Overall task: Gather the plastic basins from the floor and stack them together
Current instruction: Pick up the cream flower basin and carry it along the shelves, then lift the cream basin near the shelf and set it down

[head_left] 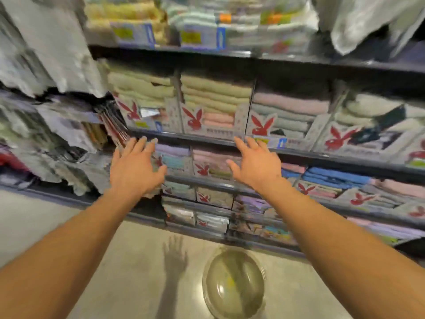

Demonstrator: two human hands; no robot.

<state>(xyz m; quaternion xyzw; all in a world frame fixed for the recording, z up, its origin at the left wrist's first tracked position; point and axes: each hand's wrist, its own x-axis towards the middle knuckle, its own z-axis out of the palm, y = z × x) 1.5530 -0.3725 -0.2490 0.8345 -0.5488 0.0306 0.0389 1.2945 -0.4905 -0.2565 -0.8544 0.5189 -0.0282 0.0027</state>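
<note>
Left hand (135, 166): spread, empty.
Right hand (255, 164): spread, empty.
Basin (233, 284): on the floor (69, 226), possibly several nested; blur hides it.
Progress: hard to judge; nothing lifted.

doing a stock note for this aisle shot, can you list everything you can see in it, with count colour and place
basin: one seen, clear with a yellowish tint, on the floor at bottom centre, in front of the shelving
floor: one, pale beige, along the bottom of the view
shelves: several dark tiers across the middle and right
folded towels: many, green, pink, blue, lilac and white, stacked on the shelves in boxes with a red rabbit logo
wrapped goods: blurred pale packs at left, count unclear
left hand: open, empty, raised before the shelves
right hand: open, empty, raised before the shelves
</note>
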